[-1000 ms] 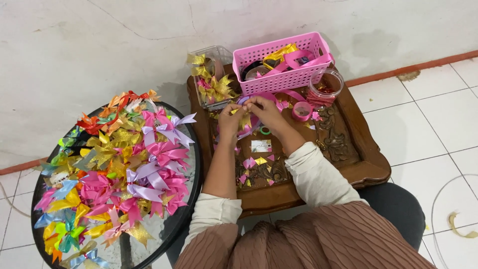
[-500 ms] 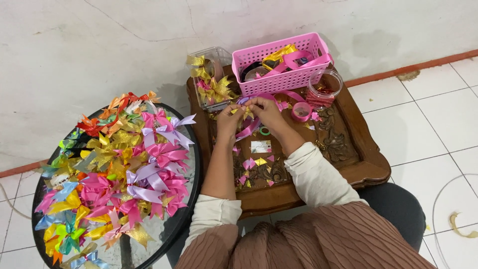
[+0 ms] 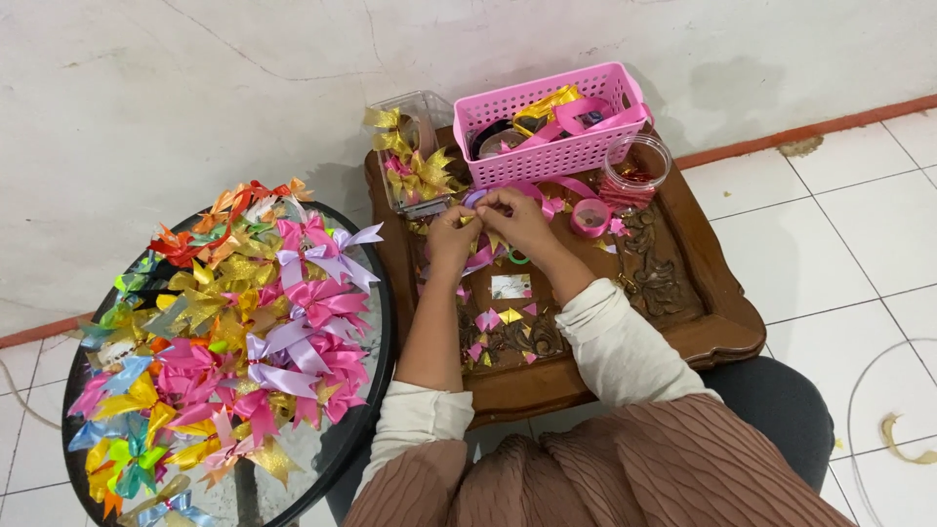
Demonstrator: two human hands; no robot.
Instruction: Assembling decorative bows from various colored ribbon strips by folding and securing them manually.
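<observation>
Barely any shift from half a second back: both hands still parked over the back of the carved wooden table point(image 3: 727, 327), maybe nudged a hair closer together. Small piece of ribbon point(image 3: 475, 198), purple-ish, pinched between them just in front of the pink basket point(image 3: 551, 127). Left hand point(image 3: 451, 237) curled, fingertips pressed onto the ribbon's near-left end; right hand point(image 3: 517, 217) pinching it from the right, fingers closed tight. Too small to tell how the ribbon is folded. Long axis looks roughly left-to-right, parallel to the basket's front wall, so held from both ends, neither hand clearly nearer.

Around that, going outward from the basket: clear plastic box point(image 3: 415, 161) with gold bows touching its left side, clear round jar point(image 3: 636, 168) just off its right front corner, pink ribbon roll point(image 3: 590, 217) in front of the jar. Snipped ribbon scraps point(image 3: 503, 320) scattered nearer the body. Well to the left of the basket, round black table point(image 3: 366, 410) heaped with finished bows point(image 3: 234, 332) in pink, gold, lilac, orange, green.
</observation>
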